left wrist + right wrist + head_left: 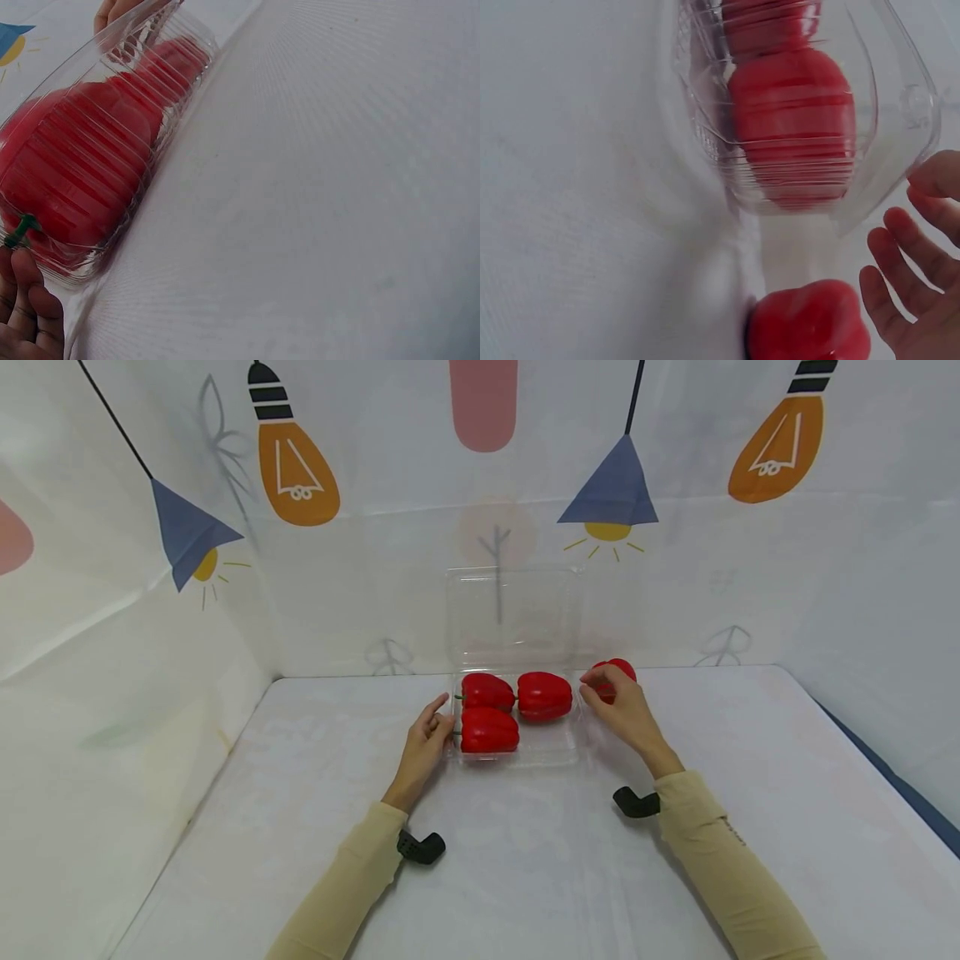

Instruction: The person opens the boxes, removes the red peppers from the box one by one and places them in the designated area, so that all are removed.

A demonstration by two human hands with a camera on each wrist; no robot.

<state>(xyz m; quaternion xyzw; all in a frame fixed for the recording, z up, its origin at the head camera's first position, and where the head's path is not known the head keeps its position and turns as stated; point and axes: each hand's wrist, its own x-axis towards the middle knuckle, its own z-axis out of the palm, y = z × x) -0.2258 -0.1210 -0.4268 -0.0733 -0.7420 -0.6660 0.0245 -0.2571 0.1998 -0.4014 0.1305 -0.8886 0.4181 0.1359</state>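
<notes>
A clear plastic clamshell box (550, 745) stands with its lid raised at the back of the table. Inside are three red bell peppers: one at front left (489, 731), one behind it (487, 692) and one at back right (545, 696). My left hand (424, 745) grips the box's left side, its fingertips close by a green stem (26, 227). At the right rim my right hand (624, 706) pinches the plastic between thumb and index finger, the other fingers spread. Another red pepper (808, 321) lies outside the box, partly hidden behind that hand in the head view.
The raised transparent lid (517, 618) stands close to the printed backdrop (390, 585). A white cloth covers the table (525, 860). Black wrist mounts (422, 848) stick out from both sleeves. A blue strip (892, 777) shows past the right table edge.
</notes>
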